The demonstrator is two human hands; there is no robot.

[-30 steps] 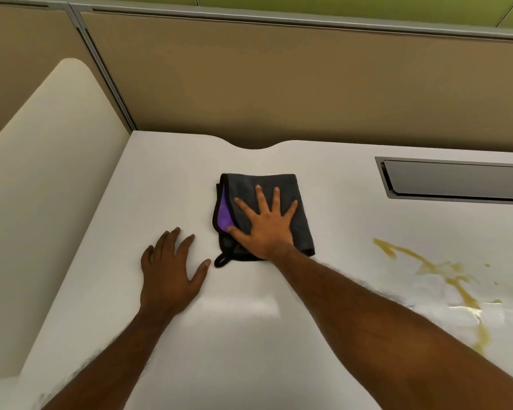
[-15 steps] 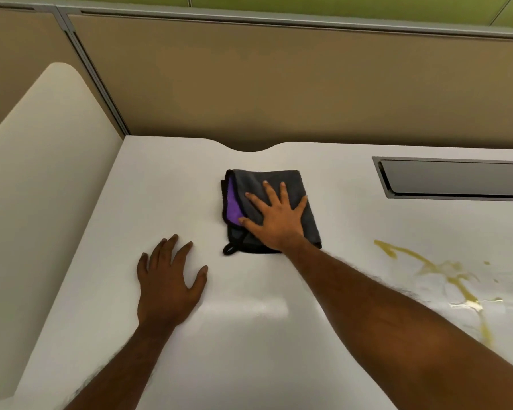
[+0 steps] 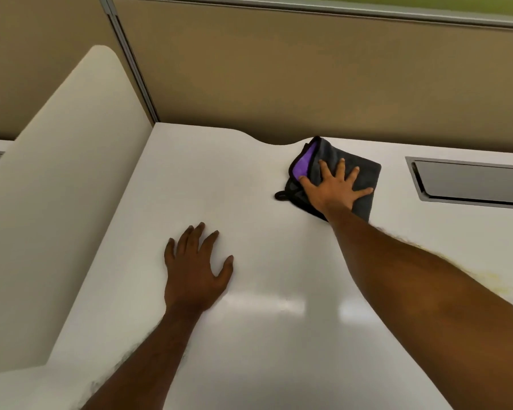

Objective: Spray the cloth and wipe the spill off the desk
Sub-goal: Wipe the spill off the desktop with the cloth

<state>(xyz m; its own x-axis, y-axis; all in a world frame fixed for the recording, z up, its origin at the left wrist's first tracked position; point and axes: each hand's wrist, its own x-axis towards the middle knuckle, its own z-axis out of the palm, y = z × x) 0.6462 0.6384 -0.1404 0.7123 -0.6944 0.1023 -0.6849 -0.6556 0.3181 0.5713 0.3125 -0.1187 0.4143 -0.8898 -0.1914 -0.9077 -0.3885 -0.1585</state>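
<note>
While spread flat, the right hand [image 3: 333, 192] presses the cloth [image 3: 365, 173].

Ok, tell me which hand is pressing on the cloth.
The right hand, spread flat on the grey cloth. The left hand lies on the bare desk.

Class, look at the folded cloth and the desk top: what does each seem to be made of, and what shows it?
Cloth: likely microfibre, matte fuzzy grey outside, purple inside, dark stitched edging. Desk: probably smooth white laminate, semi-glossy, since it reflects soft patches of light.
</note>
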